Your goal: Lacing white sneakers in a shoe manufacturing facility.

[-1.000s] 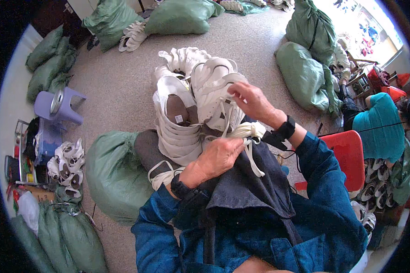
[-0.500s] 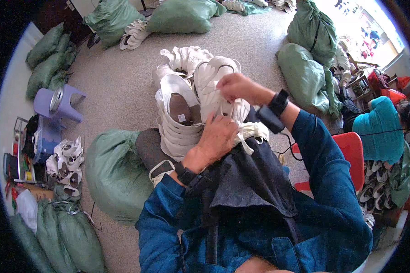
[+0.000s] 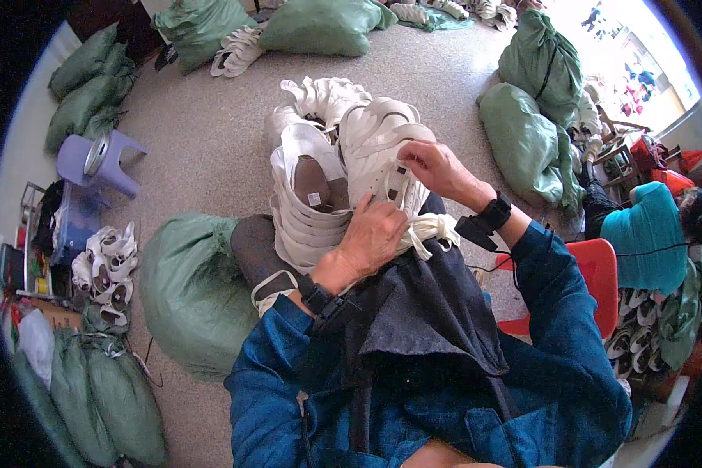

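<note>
White synthetic shoe upper with small punched eyelets (image 3: 374, 189), lying toe outward on top of a nested stack across our lap, in front of our dark charcoal cloth apron (image 3: 429, 312). Our right hand (image 3: 438, 168) is at the far part of its lacing gap, with thumb and fingertips pressed together, pinching what looks like a thin pale lace (image 3: 401, 165). Our left hand (image 3: 376, 232) rests over the near part of the same upper, fingers bent; its fingertips are partly hidden, so we cannot tell whether that grip is pinching anything. Just beneath the hands, a bundle of flat cream laces (image 3: 438, 226) lies on the apron. We judge the lacing on this upper to be under way but unfinished: the gap stands open and some eyelets look bare, though we cannot count the threaded ones. Touching it on the left is a second nested stack of white uppers (image 3: 310, 242), whose top one gapes around a grey-brown lining, with no lace that we can make out. Beyond both lies a fanned white row of more uppers (image 3: 339, 97); whether those are done, we cannot tell. Much of the work seems left, judging by the loose laces.
</note>
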Demonstrator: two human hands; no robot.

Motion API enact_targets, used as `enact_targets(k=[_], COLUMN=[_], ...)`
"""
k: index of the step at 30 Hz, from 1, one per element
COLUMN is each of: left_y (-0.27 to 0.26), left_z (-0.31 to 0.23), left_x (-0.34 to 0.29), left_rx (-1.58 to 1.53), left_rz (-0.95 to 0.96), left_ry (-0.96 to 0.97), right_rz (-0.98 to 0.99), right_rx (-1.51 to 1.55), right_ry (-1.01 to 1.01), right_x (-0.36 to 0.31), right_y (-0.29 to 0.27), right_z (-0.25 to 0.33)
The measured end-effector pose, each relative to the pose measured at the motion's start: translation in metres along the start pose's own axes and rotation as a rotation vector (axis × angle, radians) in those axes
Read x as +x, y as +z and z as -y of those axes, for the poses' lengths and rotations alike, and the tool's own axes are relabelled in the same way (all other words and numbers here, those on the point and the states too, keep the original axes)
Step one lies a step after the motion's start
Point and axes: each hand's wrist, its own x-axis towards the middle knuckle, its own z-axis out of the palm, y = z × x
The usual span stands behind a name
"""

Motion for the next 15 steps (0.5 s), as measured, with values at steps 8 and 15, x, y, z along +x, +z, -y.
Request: enact_targets(k=[8,15], left_y=[-0.005,-0.009], left_z=[-0.018,-0.013], left_x=[0.008,0.009], left_rx=[-0.037,-0.226], left_rz=[0.026,-0.083], left_ry=[-0.015,-0.016], right_rz=[0.078,0.102], right_rx=[-0.158,0.205], right_ry=[0.007,0.161], right_x=[0.004,-0.006], right_y=[0.007,-0.032], right_z=[0.005,0.027])
